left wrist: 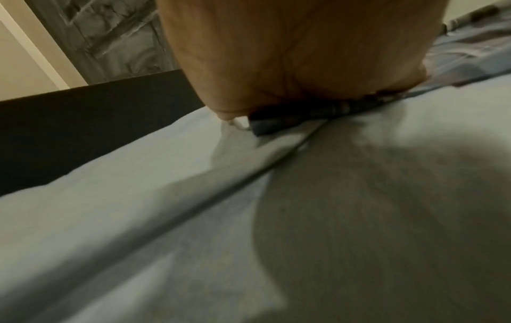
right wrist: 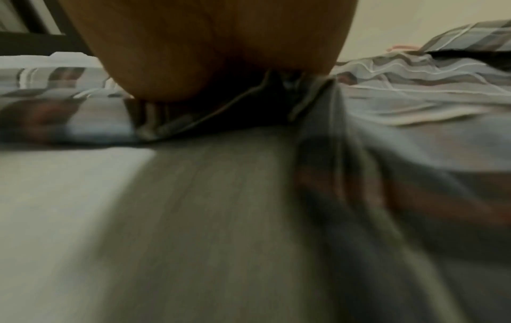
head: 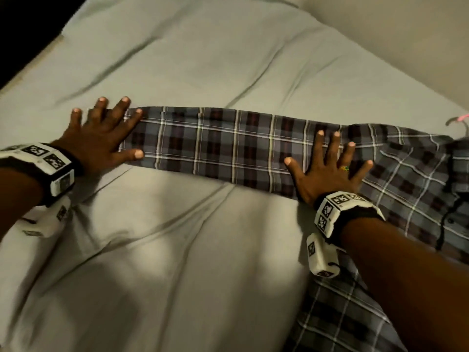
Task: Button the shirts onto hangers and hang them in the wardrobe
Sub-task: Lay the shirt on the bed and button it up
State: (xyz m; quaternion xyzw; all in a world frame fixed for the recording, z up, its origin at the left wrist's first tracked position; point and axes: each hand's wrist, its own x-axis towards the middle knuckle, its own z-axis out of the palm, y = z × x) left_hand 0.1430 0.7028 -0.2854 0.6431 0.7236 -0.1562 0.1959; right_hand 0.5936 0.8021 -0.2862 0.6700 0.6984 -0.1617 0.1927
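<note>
Your left hand (head: pixel 101 138) lies flat at the far left of the pale grey-green cotton bedsheet (head: pixel 177 59), its fingers (head: pixel 121 107) spread wide and straight; the thumb and the index side rest on the cuff end of the grey, maroon and white plaid cotton shirt (head: pixel 411 189), while the outer fingers press the sheet just beyond it; nothing is pinched or curled round. From your left wrist the palm (left wrist: pixel 290 54) fills the top of the view, bearing down on the dark cuff edge (left wrist: pixel 304 111), with a black bed frame (left wrist: pixel 83 122) behind the sheet's edge.

Moving right, the shirt's long sleeve (head: pixel 215 146) runs flat and straight across the bed between your two hands, its cuff at the left and its shoulder at the right.

Your right hand (head: pixel 330 171) presses flat on the sleeve's upper end, fingers fanned and straight, thumb pointing back toward the left; a green and yellow ring (head: pixel 345 168) sits on one finger; this hand too holds nothing in a curl. The right wrist view shows the palm (right wrist: pixel 207 43) on rumpled plaid cloth; the picture is blurred.

Furthest right, the body of the shirt spreads over the bed's corner, its dark-buttoned placket (head: pixel 449 219) running down; just beyond the collar a pink-tipped hanger hook (head: pixel 459 120) pokes out.
</note>
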